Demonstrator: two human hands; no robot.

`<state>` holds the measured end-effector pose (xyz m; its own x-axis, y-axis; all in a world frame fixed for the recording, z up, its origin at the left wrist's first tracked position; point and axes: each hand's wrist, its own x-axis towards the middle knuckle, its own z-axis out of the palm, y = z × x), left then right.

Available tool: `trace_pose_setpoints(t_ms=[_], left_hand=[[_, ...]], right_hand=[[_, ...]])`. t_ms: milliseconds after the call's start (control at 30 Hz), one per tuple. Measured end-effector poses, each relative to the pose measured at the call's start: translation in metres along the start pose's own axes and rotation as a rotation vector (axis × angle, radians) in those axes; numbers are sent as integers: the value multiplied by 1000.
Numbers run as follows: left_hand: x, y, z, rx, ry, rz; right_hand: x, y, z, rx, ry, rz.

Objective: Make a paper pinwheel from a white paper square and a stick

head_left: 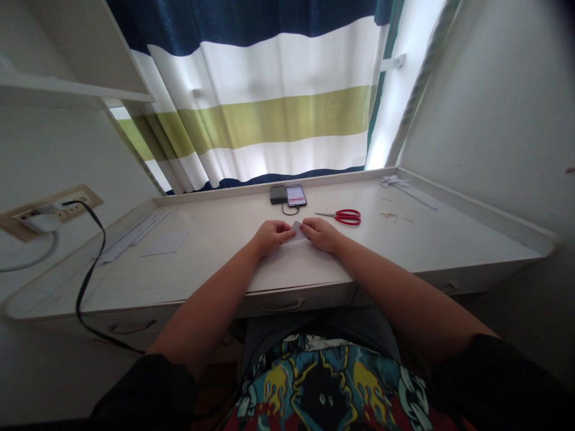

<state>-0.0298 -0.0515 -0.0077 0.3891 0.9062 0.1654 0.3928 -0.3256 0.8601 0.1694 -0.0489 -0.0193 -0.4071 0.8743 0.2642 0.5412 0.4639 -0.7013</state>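
Between my two hands is a small folded piece of white paper, its pointed tip standing up over the desk. My left hand pinches its left side with thumb and fingers. On the opposite side, my right hand grips the paper's right edge. Both hands are low over the desktop, close together, and cover much of the paper. A pair of scissors with red handles lies just beyond my right hand, blades pointing left.
Behind my hands lie a dark power bank and a phone, with a short cable. Paper strips and a flat sheet lie left. Folded paper and scraps lie right. A black cord crosses the desk's left end.
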Motion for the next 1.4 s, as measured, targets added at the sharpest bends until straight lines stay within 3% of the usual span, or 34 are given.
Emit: trace_pose_setpoints(t_ms=[200, 767, 1000, 1400], left_hand=[[1, -1, -3, -41, 10, -41], [1, -6, -19, -124, -25, -94], [-1, -2, -16, -155, -111, -90], [-1, -2, -10, -112, -124, -69]], right_hand=[[0, 8, -2, 91, -71, 39], [-1, 10, -7, 233, -74, 171], [0, 14, 0, 293, -106, 191], [-1, 8, -4, 266, -207, 182]])
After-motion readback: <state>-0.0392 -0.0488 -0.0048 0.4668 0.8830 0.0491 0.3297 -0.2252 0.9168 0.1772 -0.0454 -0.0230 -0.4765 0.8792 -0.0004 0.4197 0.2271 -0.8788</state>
